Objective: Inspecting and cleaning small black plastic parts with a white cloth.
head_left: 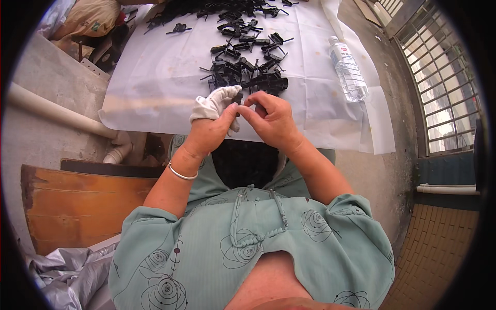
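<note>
Above my lap, at the near edge of the table, my left hand [214, 121] grips a small black plastic part [238, 98] between thumb and fingers. A whitish glove [212, 106] covers the fingers of that hand, while its thumb is bare. My bare right hand [271, 118] meets it from the right, with bent fingers and the thumb tip close against the part. Whatever its fingertips pinch is too small to make out. Just beyond both hands lies a heap of similar black plastic parts [227, 72], some with thin protruding strips.
White sheeting covers the table [160, 72], and more black parts trail to its far end. A clear water bottle [349, 72] lies at the right. Between my knees is a dark mass [245, 163]. A pipe [62, 111] and an orange-brown board [88, 204] are at the left.
</note>
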{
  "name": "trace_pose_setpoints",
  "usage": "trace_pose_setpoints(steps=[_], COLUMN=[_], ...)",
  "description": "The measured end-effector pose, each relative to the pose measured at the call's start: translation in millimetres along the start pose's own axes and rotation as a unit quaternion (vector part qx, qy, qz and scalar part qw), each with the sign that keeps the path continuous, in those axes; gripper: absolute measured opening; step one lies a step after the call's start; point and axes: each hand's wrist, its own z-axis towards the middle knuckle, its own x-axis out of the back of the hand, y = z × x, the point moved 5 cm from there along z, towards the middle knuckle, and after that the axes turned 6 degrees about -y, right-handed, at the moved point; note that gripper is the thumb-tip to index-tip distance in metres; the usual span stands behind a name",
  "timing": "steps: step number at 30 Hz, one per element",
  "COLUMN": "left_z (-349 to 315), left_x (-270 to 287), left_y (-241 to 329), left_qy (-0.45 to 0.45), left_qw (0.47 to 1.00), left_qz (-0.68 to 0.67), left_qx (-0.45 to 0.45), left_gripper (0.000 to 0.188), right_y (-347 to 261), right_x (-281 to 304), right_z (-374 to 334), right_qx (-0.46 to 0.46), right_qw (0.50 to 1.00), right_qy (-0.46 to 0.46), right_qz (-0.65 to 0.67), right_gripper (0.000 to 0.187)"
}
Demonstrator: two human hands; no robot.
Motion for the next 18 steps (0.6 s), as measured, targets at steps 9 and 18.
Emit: trace_pose_setpoints(steps=[9, 18], left_z=[-9, -9], left_x=[-9, -17], left_y=[11, 14], left_qy=[0.012, 0.091], left_qw=[0.999, 0.942], left_qz=[-0.049, 0.288], left_qx=[-0.003, -0.147], left_gripper=[0.033, 0.030], right_y=[18, 25], right_x=[-6, -20], right_z=[-2, -6], right_qx=[-0.075, -0.143], right_qw=[0.987, 0.979], right_qy=[-0.010, 0.019], right_qz=[0.139, 0.143], right_gripper=[0.024, 0.026])
